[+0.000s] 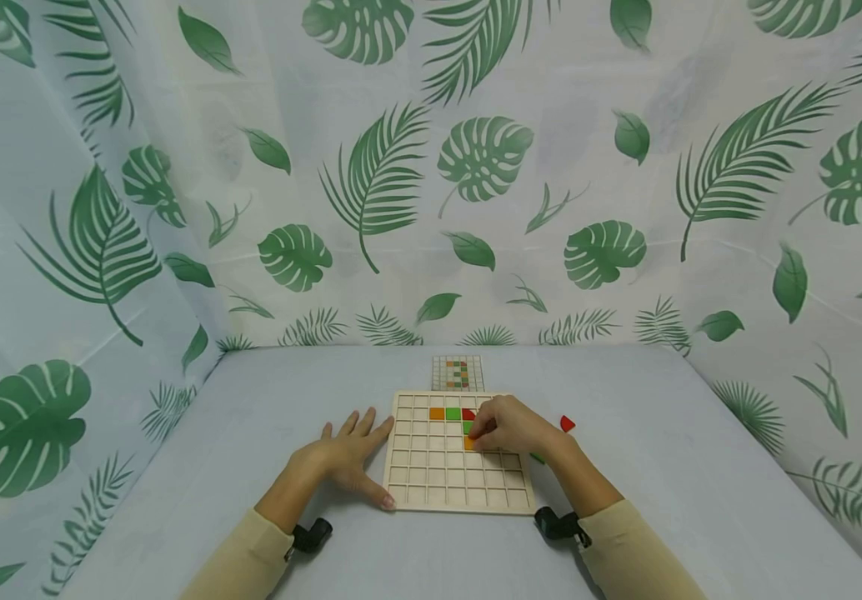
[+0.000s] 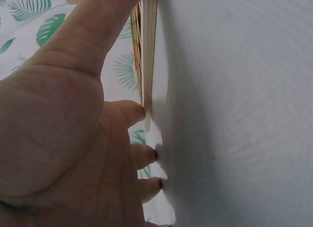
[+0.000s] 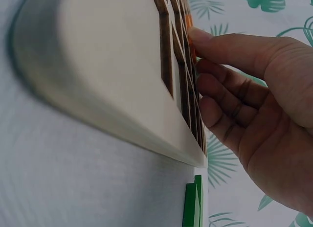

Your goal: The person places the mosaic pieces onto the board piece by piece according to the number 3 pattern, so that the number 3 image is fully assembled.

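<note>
A wooden grid board [image 1: 423,479] lies flat on the table. In its upper rows sit an orange tile [image 1: 437,413], a green tile [image 1: 453,413] and a red tile [image 1: 468,413], with another green tile [image 1: 468,427] below the red one. My right hand [image 1: 513,425] pinches an orange square tile [image 1: 469,445] in the cell under that; the thumb also meets the orange tile [image 3: 190,22] in the right wrist view. My left hand [image 1: 344,458] spreads its fingers beside the board, thumb and forefinger touching its left edge.
Behind the board lies a small pattern card [image 1: 457,372] with a coloured grid design. To the right are a red quarter-round piece [image 1: 568,423] and green pieces [image 3: 192,205], partly hidden by my right arm in the head view. Leaf-printed cloth walls [image 1: 431,175] enclose the table.
</note>
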